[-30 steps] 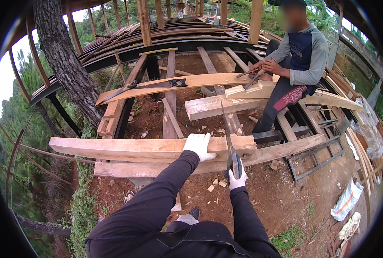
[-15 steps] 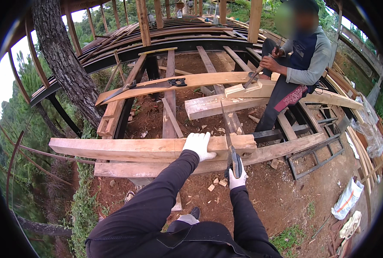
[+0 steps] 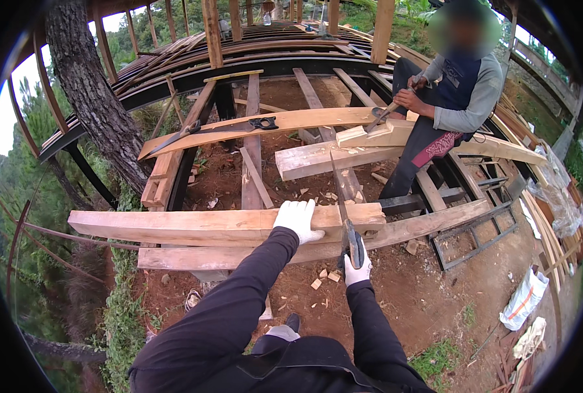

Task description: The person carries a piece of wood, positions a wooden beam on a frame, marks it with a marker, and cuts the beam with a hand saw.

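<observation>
My left hand [image 3: 296,221], in a white glove, lies on top of a thick wooden beam [image 3: 173,226]. Its fingers stretch toward the far edge and the thumb is spread to the right. In my gloved right hand [image 3: 358,267] is the handle of a hand saw [image 3: 350,239]. The blade points away from me and crosses the beam near its right end, right of my left hand. Whether its teeth have cut into the wood cannot be made out. A second curved beam [image 3: 429,226] lies under and on the near side of the first.
At the far right a seated co-worker [image 3: 465,98] holds a long chisel-like tool [image 3: 382,116] against a notched beam [image 3: 330,159]. Another saw [image 3: 239,126] rests on a curved plank [image 3: 317,119]. A tree trunk [image 3: 95,98] stands left; a black metal frame [image 3: 474,236] lies right.
The whole view has shifted slightly, so things sit a little farther left. My hands and the saw keep nearly the same place on the beam. The co-worker's hands have moved slightly.
</observation>
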Action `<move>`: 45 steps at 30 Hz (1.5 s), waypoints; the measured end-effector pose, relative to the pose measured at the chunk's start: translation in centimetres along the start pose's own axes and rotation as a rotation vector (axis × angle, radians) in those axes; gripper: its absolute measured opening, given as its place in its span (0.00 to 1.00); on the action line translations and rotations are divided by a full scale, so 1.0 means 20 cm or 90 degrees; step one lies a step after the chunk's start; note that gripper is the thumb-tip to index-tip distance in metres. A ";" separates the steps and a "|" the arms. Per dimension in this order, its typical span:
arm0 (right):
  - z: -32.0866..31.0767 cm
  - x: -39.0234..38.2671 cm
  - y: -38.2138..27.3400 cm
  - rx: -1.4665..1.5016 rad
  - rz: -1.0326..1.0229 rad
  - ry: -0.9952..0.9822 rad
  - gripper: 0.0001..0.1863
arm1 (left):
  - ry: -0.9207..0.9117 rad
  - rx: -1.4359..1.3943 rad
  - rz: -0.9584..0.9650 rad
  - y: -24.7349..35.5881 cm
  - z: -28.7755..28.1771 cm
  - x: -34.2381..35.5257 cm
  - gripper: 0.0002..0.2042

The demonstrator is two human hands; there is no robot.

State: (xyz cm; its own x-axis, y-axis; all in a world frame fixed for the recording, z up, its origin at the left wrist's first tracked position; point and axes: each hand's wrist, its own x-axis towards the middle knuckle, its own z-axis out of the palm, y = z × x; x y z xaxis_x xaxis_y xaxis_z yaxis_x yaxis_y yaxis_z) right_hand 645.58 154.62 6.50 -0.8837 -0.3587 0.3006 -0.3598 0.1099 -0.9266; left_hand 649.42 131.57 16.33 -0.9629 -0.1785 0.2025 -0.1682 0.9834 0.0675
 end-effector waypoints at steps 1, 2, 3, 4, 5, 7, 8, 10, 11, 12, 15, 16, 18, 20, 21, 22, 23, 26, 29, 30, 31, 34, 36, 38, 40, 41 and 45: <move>0.00 0.00 0.00 0.010 -0.008 0.000 0.36 | 0.006 -0.002 0.000 0.00 0.00 0.00 0.46; 0.00 0.00 0.00 0.019 -0.016 0.000 0.36 | 0.007 -0.006 0.002 0.00 0.01 0.00 0.46; 0.00 0.00 0.00 0.014 -0.015 0.000 0.36 | 0.015 -0.008 0.004 -0.01 0.01 0.00 0.46; 0.00 0.00 0.00 0.012 -0.012 0.000 0.36 | 0.023 -0.010 0.005 -0.01 0.02 0.00 0.46; -0.01 -0.01 0.00 0.009 -0.008 -0.002 0.36 | 0.020 -0.012 0.003 0.00 0.02 0.00 0.46; -0.01 -0.01 -0.02 0.008 -0.009 -0.005 0.36 | 0.012 -0.013 -0.003 -0.01 0.01 -0.01 0.46; -0.01 -0.01 -0.03 0.012 -0.011 -0.006 0.36 | 0.004 -0.009 -0.007 -0.01 0.01 -0.01 0.46; -0.01 -0.01 -0.04 0.056 0.028 -0.007 0.36 | 0.016 -0.021 -0.009 -0.01 0.02 0.00 0.46; -0.02 0.00 -0.05 0.023 0.022 -0.010 0.36 | -0.005 -0.014 -0.010 -0.02 0.03 0.00 0.48; -0.01 0.00 -0.07 -0.009 0.016 -0.013 0.36 | -0.025 -0.007 -0.012 -0.03 0.02 0.00 0.49; -0.01 0.01 -0.03 -0.006 0.021 -0.017 0.36 | -0.008 -0.019 -0.010 -0.05 0.03 0.00 0.48; 0.01 0.02 -0.12 0.002 0.020 -0.017 0.36 | 0.010 -0.005 -0.009 -0.06 0.03 -0.01 0.46; 0.00 0.00 -0.17 0.076 0.147 -0.013 0.35 | 0.023 -0.005 -0.003 -0.06 0.06 -0.01 0.47; -0.02 0.01 -0.06 -0.006 0.034 0.002 0.35 | 0.047 -0.008 0.013 -0.06 0.06 0.00 0.47; -0.02 0.01 -0.06 -0.009 0.035 -0.003 0.35 | 0.045 -0.011 0.009 -0.06 0.07 -0.01 0.47; -0.02 0.01 -0.06 0.000 0.037 0.000 0.35 | 0.042 -0.015 0.011 -0.06 0.07 -0.01 0.47; -0.02 0.01 -0.06 0.010 0.038 0.003 0.35 | 0.038 -0.018 0.014 -0.06 0.07 -0.01 0.47; -0.02 0.00 -0.07 0.038 0.059 -0.012 0.35 | 0.039 -0.015 0.008 -0.07 0.09 -0.02 0.47; -0.03 0.00 -0.02 0.027 0.078 -0.011 0.35 | -0.007 -0.022 -0.002 -0.05 0.07 -0.01 0.47; -0.03 0.00 -0.02 0.028 0.076 -0.013 0.35 | -0.005 -0.021 -0.004 -0.05 0.06 -0.02 0.47; -0.02 0.00 -0.01 0.024 0.077 -0.011 0.35 | -0.014 -0.020 -0.004 -0.06 0.06 -0.02 0.47; -0.03 -0.01 0.02 0.002 0.057 -0.004 0.35 | -0.025 -0.018 -0.002 -0.04 0.03 -0.02 0.47; -0.03 0.00 0.11 0.101 0.116 -0.008 0.35 | -0.028 -0.018 -0.002 -0.04 0.03 -0.02 0.47; -0.02 0.00 0.12 0.130 0.134 -0.011 0.35 | 0.025 -0.011 0.006 -0.05 0.05 -0.02 0.46; -0.01 0.01 0.14 0.125 0.131 -0.011 0.35 | 0.003 -0.018 0.001 -0.05 0.04 -0.02 0.46; -0.01 0.01 0.15 0.054 0.034 0.019 0.35 | -0.018 -0.026 -0.005 -0.05 0.04 -0.02 0.46; -0.02 0.01 0.13 0.112 0.099 0.004 0.35 | 0.009 -0.012 0.000 -0.05 0.05 -0.02 0.47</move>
State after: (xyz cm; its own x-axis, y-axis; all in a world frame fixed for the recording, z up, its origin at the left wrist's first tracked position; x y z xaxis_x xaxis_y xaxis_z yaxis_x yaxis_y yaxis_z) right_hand 644.44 155.21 4.24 -0.9264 -0.3446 0.1516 -0.1615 0.0000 -0.9869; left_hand 649.73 130.66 15.22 -0.9600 -0.1786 0.2156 -0.1635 0.9828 0.0862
